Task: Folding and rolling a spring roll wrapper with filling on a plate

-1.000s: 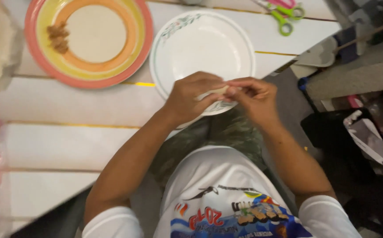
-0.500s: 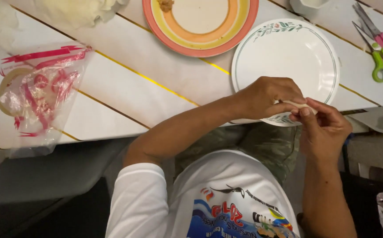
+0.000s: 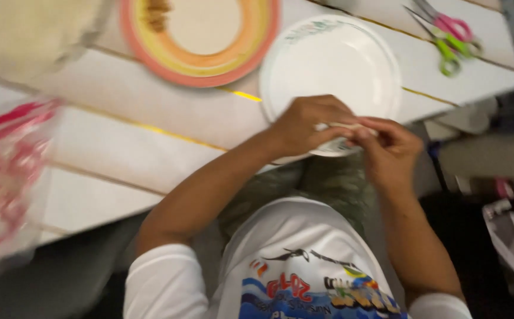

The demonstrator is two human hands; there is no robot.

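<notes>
Wrapper (image 3: 344, 126), a small pale piece, is pinched between the left hand (image 3: 307, 124) and right hand (image 3: 387, 147), both grips closed on it over the near rim of a white plate (image 3: 333, 65), seemingly to catch anything dropped; scissors (image 3: 449, 35) lie on the desk (image 3: 150, 118).

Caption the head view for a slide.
Both hands pinch a small pale strip over a white plate on a white table.

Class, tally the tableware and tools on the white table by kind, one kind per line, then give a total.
Round plates: 2 (white plate with green trim; orange-and-yellow ringed plate)
Scissors: 2 (pink-handled scissors; green-handled scissors)
Clear plastic bag with red print: 1
Total: 5
</notes>
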